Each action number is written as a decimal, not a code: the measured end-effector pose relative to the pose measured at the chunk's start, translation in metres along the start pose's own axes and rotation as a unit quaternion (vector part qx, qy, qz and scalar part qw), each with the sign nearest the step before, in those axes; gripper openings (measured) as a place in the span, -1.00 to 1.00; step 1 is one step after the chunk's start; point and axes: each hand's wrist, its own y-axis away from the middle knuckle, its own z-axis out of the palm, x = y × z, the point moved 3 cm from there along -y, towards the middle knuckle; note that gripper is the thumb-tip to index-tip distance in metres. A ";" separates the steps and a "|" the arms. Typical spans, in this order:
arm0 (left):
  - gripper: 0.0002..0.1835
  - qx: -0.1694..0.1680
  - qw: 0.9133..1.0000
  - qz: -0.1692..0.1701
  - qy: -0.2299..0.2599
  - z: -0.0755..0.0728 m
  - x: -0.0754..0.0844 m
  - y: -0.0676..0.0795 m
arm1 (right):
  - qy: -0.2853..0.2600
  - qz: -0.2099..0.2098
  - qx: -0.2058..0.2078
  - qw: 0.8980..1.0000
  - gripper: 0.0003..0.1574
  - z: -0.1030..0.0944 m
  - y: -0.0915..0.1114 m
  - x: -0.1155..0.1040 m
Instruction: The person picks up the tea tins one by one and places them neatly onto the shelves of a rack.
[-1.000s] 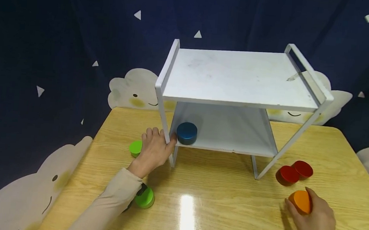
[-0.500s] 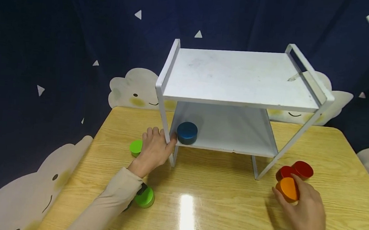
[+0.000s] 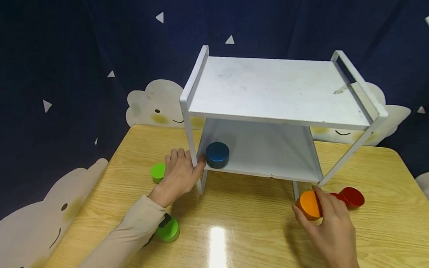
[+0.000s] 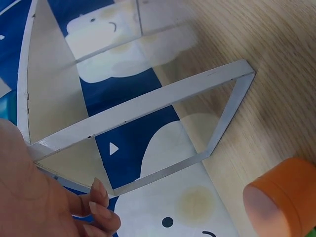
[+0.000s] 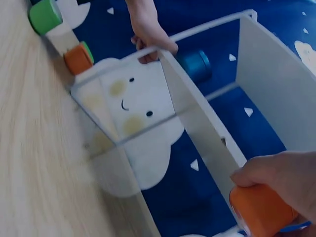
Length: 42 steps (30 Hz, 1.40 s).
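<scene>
Grips, in the right hand (image 3: 333, 231), a short, round orange cylinder (image 3: 309, 205), clamped between thumb and fingers. Holds it raised over the light wood-grain table (image 3: 251, 246), close in front of the right front leg of a white two-tier rack (image 3: 278, 90). Grasps, with the left hand (image 3: 179, 175), the rack's left front corner at lower-shelf level, thumb wrapped across the post, other fingers loosely bent on the outer side.

Shows a shiny, short blue cylinder (image 3: 217, 155) upright on the lower shelf, just beside the left thumb. Shows also two short red cylinders (image 3: 352, 197) on the table, close together beyond the right hand, one mostly hidden by it. Reveals on the left side a short green cylinder (image 3: 157, 172) partly covered by the left hand, and a second green cylinder (image 3: 170, 230) beside the beige sleeve (image 3: 127, 236) and black wrist strap (image 3: 164, 221). Reveals, in the left wrist view, another orange cylinder (image 4: 291, 197) on the table, near the rack. Includes, behind everything, a dark blue backdrop (image 3: 74, 47) with white triangles and smiling clouds.
</scene>
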 end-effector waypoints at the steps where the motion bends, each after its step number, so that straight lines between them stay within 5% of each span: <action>1: -0.49 0.000 1.000 -0.001 0.000 0.000 0.000 0.000 | 0.000 -0.009 0.000 1.000 -0.13 0.001 -0.002 -0.003; 19: -0.49 -0.007 1.000 -0.005 0.006 0.000 0.001 0.002 | -0.076 -0.128 -0.004 0.989 -0.19 0.014 -0.044 -0.054; 42: -0.52 -0.005 1.000 -0.001 0.018 -0.001 0.002 0.000 | -0.107 -0.145 -0.053 0.982 -0.27 0.053 -0.090 -0.084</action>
